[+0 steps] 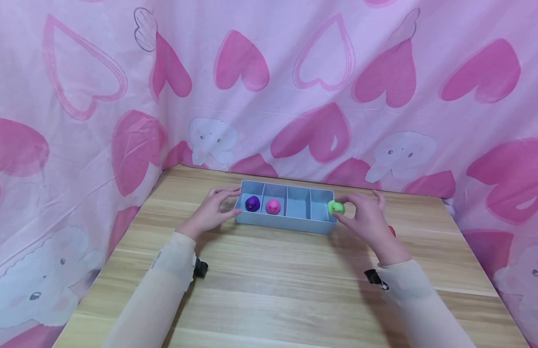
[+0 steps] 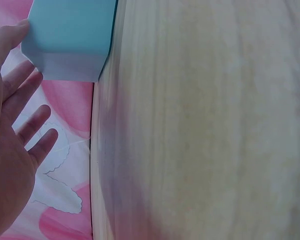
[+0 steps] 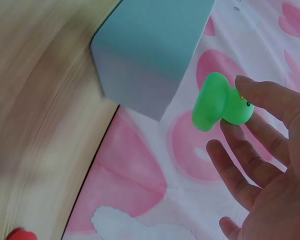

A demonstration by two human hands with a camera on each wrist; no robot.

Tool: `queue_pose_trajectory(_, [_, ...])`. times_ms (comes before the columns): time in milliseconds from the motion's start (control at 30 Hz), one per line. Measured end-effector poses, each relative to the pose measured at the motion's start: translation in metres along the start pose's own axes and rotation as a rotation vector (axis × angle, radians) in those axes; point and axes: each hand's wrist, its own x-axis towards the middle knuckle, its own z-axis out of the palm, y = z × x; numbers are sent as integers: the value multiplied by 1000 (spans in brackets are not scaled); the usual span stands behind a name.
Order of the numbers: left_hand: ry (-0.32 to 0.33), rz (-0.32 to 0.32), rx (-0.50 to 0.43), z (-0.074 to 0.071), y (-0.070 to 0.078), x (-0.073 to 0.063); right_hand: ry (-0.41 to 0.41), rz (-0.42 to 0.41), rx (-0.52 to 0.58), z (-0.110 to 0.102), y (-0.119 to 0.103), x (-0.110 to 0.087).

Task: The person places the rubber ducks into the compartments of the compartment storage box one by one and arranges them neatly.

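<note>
A blue-grey box point(image 1: 286, 223) with compartments in one row stands near the table's far edge. In its leftmost compartment sits a purple toy duck point(image 1: 252, 203), and a pink toy duck point(image 1: 273, 206) occupies the one beside it. My left hand point(image 1: 212, 211) touches the box's left end with thumb and fingertips, its other fingers spread in the left wrist view. Between thumb and fingers my right hand point(image 1: 366, 217) pinches a green toy duck point(image 3: 222, 100) by its head. In the head view that duck appears at the box's right end; the right wrist view shows it above the rim.
A red object point(image 1: 392, 231), mostly hidden behind the right hand, lies on the wooden table point(image 1: 269, 290) to the right of the box. A pink heart-patterned curtain point(image 1: 295, 96) hangs behind the table and along its sides.
</note>
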Motion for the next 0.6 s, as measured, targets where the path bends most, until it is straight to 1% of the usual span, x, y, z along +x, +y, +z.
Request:
queue_pose_trajectory(200, [0, -4, 6, 0, 0, 0, -20, 6, 12, 9, -8, 8])
queue_pose_trajectory(367, [4, 6, 3, 0, -1, 0, -30, -10, 30, 16, -14, 15])
queue_pose_trajectory(600, [0, -1, -5, 0, -2, 0, -38, -29, 63, 29, -25, 24])
